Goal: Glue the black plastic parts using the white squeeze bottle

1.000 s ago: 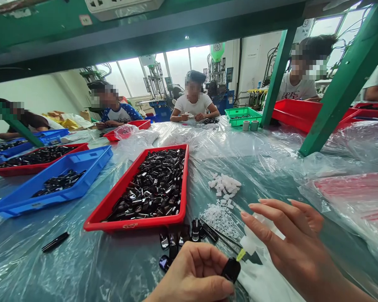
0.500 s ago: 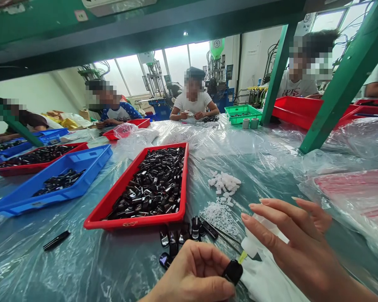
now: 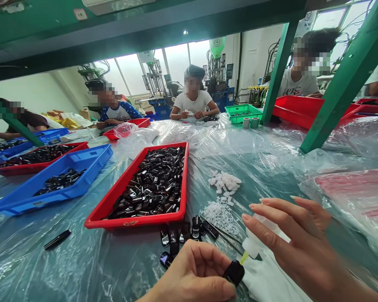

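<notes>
My left hand pinches a small glossy black part between thumb and fingers at the bottom centre. My right hand grips a small white squeeze bottle, its other fingers stretched out. The bottle's yellow nozzle points down and touches the black part. Several more black parts lie loose on the plastic sheet just beyond my left hand. A red tray full of the same black parts stands behind them. Two heaps of small white pieces lie right of the tray.
Blue tray and another red tray with black parts sit to the left. One stray black part lies front left. Green frame legs rise at right. A bagged red tray lies right. Several other people sit around the far side.
The view has shifted slightly. My hands stay together, with the nozzle drawn a little closer onto the black part.
</notes>
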### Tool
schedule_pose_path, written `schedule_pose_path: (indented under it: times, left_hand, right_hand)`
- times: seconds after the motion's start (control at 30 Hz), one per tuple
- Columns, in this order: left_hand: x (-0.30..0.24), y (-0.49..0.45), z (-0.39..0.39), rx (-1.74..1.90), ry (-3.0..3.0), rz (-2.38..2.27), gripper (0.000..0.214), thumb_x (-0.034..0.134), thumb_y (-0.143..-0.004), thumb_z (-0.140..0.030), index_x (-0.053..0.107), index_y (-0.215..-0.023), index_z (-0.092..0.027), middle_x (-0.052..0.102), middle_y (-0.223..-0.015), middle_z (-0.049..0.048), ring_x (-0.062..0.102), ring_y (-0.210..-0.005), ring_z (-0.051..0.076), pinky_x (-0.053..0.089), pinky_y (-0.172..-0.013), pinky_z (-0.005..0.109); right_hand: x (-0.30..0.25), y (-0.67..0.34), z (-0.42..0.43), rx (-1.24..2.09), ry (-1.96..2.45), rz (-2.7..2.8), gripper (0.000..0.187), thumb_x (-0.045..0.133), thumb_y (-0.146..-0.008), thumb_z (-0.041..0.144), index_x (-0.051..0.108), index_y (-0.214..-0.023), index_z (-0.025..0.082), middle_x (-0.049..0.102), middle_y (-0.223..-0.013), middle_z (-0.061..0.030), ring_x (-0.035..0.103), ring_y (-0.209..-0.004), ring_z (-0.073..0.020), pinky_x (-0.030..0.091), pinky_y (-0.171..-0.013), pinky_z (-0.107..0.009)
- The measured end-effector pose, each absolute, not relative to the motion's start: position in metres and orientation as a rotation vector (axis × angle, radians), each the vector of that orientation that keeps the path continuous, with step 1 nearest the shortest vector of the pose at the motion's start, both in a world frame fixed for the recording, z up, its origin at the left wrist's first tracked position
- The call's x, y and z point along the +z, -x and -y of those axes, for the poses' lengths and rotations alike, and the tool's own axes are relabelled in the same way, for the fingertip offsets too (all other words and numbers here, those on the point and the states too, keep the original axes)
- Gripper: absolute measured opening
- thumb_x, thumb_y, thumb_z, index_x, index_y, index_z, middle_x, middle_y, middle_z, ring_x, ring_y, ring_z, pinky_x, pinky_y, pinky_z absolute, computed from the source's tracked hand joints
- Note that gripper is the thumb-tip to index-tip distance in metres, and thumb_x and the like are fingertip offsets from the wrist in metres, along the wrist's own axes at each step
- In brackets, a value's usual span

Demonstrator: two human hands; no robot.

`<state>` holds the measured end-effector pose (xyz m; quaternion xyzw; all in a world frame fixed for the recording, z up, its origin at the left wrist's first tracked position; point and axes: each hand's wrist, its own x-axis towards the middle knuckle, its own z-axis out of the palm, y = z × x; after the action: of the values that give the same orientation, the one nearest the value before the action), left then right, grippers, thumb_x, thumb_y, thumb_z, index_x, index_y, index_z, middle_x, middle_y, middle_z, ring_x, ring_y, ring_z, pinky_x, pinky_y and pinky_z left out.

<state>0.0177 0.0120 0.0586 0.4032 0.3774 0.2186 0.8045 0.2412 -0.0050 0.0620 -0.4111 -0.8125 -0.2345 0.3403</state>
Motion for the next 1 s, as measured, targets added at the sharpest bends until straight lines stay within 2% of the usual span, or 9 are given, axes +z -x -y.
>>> schedule_pose_path:
  times: [0.17,0.33,1.0]
  left_hand:
    - [0.059,-0.017,-0.013,0.454,-0.867,-0.809,0.031,0.085,-0.052,-0.030,0.070,-0.073,-0.011,0.065,-0.055,0.0022,0.055,-0.045,0.006,0.040,-0.045,0.014]
    - [0.057,-0.018,-0.013,0.461,-0.855,-0.793,0.032,0.086,-0.050,-0.028,0.070,-0.072,-0.011,0.065,-0.054,0.0018,0.054,-0.044,0.006,0.040,-0.043,0.014]
    - [0.056,-0.018,-0.013,0.456,-0.858,-0.732,0.029,0.085,-0.054,-0.028,0.072,-0.073,-0.010,0.064,-0.056,0.0028,0.053,-0.046,0.004,0.038,-0.043,0.012]
  right_hand:
    - [0.063,-0.238,0.006,-0.582,1.062,2.077,0.035,0.040,-0.089,0.004,0.063,-0.106,0.024,0.067,-0.103,-0.0033,0.051,-0.108,-0.0183,0.022,-0.099,-0.043]
    - [0.060,-0.231,0.006,-0.479,1.081,1.950,0.030,0.038,-0.094,0.012,0.064,-0.101,0.023,0.068,-0.101,-0.0040,0.052,-0.106,-0.0188,0.024,-0.097,-0.045]
    - [0.056,-0.232,0.005,-0.466,1.057,1.958,0.028,0.041,-0.091,0.009,0.064,-0.103,0.022,0.067,-0.101,-0.0053,0.050,-0.108,-0.0199,0.024,-0.097,-0.047]
